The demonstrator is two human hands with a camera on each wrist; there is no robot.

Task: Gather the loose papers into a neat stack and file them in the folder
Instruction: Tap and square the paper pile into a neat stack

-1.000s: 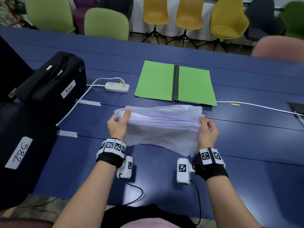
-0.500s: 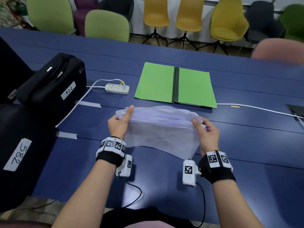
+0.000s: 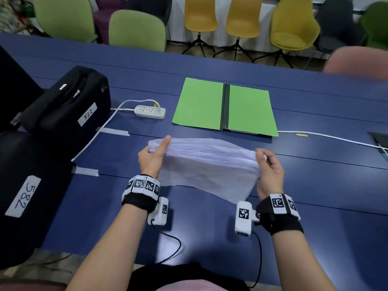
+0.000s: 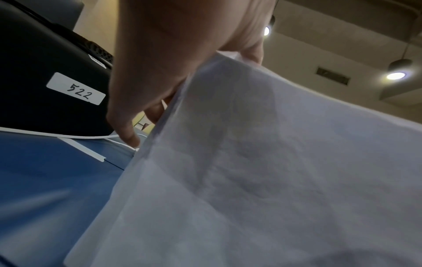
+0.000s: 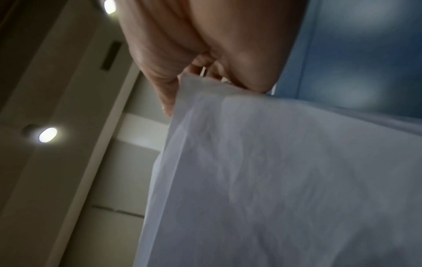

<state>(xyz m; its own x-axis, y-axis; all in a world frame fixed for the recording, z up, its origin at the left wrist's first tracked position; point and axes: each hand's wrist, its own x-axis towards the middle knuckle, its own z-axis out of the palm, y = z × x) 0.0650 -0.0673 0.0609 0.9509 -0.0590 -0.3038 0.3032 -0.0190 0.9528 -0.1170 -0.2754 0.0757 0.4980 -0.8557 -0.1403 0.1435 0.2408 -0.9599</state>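
Note:
A stack of white papers point(image 3: 207, 164) hangs on edge between my two hands above the blue table point(image 3: 315, 185), sagging toward me. My left hand point(image 3: 152, 156) grips its left end, thumb laid along the top edge. My right hand point(image 3: 267, 171) grips the right end with fingers curled round it. The sheets' underside fills the left wrist view point(image 4: 274, 162) and the right wrist view point(image 5: 285, 171). Beyond the papers, the green folder point(image 3: 201, 103) lies open and flat on the table.
Two black cases labelled 522 point(image 3: 67, 106) and 582 point(image 3: 25, 196) stand at the left. A white power strip point(image 3: 150, 111) and its cable lie left of the folder. Another white cable point(image 3: 327, 137) runs off to the right. Chairs line the table's far side.
The right end of the papers has dropped a little and my right hand has shifted lower and slightly right. My left hand keeps its hold in about the same place.

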